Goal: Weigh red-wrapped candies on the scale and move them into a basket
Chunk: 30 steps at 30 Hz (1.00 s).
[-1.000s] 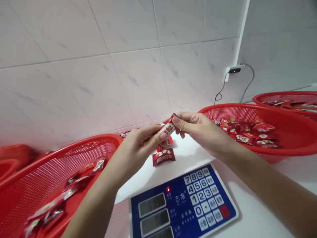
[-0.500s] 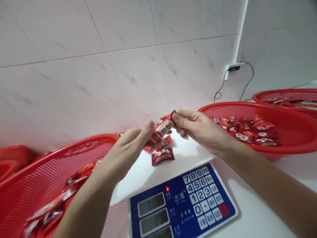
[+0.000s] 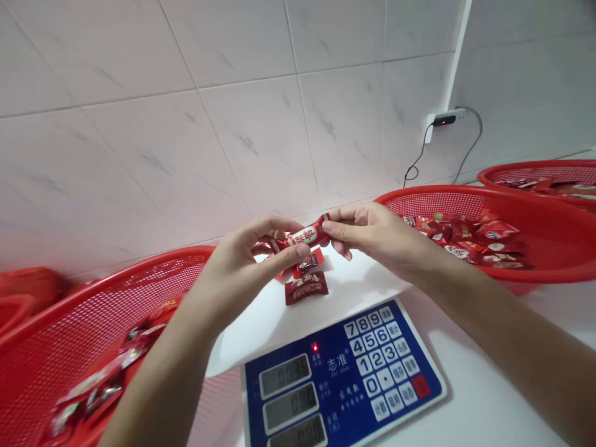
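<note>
Red-wrapped candy (image 3: 302,236) now flatter between left hand (image 3: 237,264) and right hand (image 3: 372,233)

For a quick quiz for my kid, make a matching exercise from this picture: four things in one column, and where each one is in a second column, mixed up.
Things
1. Long red wrapped sweet
2. Square dark red sweet packet
3. Heap of wrapped sweets
4. Black plug-in adapter

Places
A. On the tiled wall
B. Pinched between the left hand and the right hand
C. In the red mesh basket right of the hands
D. On the white top of the digital scale

Pairs: 1-B, 2-D, 3-C, 4-A
</note>
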{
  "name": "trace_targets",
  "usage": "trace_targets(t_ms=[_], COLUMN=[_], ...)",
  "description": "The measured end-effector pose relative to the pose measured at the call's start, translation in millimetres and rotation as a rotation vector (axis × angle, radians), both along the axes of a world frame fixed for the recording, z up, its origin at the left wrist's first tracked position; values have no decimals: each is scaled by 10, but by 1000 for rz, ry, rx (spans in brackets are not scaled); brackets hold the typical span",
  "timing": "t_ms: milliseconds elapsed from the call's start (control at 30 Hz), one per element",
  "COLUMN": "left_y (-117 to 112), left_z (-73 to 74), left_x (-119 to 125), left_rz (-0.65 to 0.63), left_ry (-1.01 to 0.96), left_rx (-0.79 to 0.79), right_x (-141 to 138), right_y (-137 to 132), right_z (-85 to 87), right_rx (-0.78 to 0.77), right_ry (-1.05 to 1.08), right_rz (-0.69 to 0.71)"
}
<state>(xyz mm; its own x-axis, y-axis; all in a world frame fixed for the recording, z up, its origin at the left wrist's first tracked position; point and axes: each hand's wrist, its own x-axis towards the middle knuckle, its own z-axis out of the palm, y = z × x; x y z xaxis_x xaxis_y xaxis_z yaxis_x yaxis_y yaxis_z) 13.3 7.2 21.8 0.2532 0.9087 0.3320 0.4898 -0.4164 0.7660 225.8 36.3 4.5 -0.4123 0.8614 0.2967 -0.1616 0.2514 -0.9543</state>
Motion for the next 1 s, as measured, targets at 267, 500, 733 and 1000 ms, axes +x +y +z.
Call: trace_targets(t_ms=[267, 500, 733, 1000], left_y=[86, 77, 84, 58], left_z=[6, -9, -9, -20], left_x=[-85, -39, -24, -37], left_rz=[-73, -77, -76, 198], left_ry=[-8, -13, -29, 72], left_rx=[-143, -46, -57, 115], right_x=[-34, -5, 28, 304], right_y=[11, 44, 122, 126], right_z=[3, -22, -122, 45], right_rx=[-2, -3, 22, 105], right_ry=[-58, -38, -17, -442], right_rz=[-129, -96, -58, -510])
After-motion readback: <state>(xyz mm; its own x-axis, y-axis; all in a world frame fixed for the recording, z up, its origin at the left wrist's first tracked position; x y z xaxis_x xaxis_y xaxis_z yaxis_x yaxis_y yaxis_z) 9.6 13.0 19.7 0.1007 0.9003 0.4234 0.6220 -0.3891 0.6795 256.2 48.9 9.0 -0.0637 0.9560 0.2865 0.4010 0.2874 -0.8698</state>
